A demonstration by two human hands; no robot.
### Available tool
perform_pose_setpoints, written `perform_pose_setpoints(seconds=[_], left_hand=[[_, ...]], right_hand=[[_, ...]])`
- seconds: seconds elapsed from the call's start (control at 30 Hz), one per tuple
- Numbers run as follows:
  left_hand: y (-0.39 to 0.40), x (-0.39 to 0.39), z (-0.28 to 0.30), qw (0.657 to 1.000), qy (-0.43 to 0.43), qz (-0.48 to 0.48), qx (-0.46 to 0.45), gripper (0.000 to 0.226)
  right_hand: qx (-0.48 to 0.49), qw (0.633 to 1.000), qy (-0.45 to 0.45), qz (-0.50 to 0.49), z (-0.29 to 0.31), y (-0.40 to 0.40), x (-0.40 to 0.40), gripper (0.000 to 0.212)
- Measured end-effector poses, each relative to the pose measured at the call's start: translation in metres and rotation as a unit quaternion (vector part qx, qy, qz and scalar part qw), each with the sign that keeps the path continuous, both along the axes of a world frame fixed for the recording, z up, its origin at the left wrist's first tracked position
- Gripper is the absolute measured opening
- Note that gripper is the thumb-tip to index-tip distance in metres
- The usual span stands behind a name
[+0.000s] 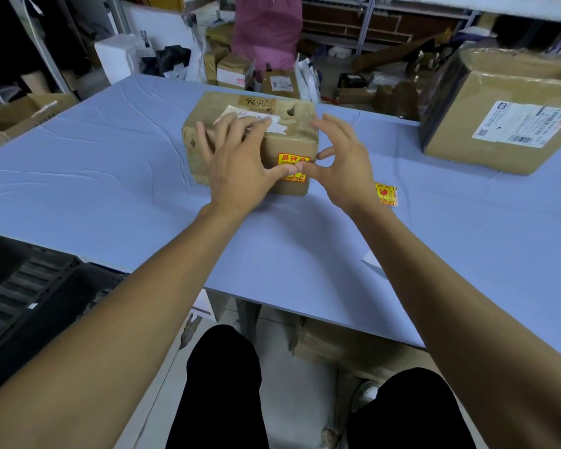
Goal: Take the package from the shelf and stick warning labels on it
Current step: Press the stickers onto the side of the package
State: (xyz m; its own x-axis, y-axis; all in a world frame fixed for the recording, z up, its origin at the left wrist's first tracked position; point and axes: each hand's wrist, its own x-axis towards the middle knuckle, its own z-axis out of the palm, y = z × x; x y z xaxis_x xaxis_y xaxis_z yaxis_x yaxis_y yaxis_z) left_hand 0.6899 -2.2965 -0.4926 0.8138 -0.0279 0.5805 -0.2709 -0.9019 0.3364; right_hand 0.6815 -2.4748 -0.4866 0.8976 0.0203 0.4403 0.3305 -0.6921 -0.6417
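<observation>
Thumbs of the left hand [240, 157] and right hand [344, 160], fingers spread, are pressed on a red-yellow "易碎品" label [292, 159] on the box [289, 137], set on the table [110, 189].

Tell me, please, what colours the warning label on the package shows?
Yellow and red, in the head view: warning label.

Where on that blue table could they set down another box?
Bare blue table lies left of the package, and along the near edge under the forearms. The right is crowded: a label stack and a big carton. Both hands press the warning label.
</observation>
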Motion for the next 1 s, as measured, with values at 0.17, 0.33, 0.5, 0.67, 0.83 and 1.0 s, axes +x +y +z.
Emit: perform_pose_setpoints(seconds=[0.17,0.33,0.5,0.67,0.83,1.0], left_hand=[[0.004,0.007,0.003,1.0,-0.003,0.008,-0.016,0.069],[0.002,0.01,0.011,0.997,0.02,0.005,-0.074,0.06],[0.005,0.007,0.009,0.999,0.026,0.006,-0.034,0.068],[0.004,0.008,0.01,0.999,0.027,0.014,-0.009,0.07],[0.007,0.009,0.002,1.0,0.011,-0.003,-0.012,0.065],[0.007,0.007,0.001,1.0,0.001,0.004,0.018,0.074]], right_hand=[[0.036,0.999,0.009,0.001,0.001,0.001,0.002,0.051],[0.065,0.997,0.027,-0.016,0.002,0.002,0.004,0.045],[0.066,0.998,0.016,0.0,-0.007,0.003,0.001,0.052],[0.082,0.997,0.011,0.001,-0.009,0.003,0.002,0.051],[0.085,0.996,0.02,0.001,-0.011,0.002,0.001,0.048],[0.087,0.996,0.019,0.007,-0.017,0.003,0.002,0.059]])
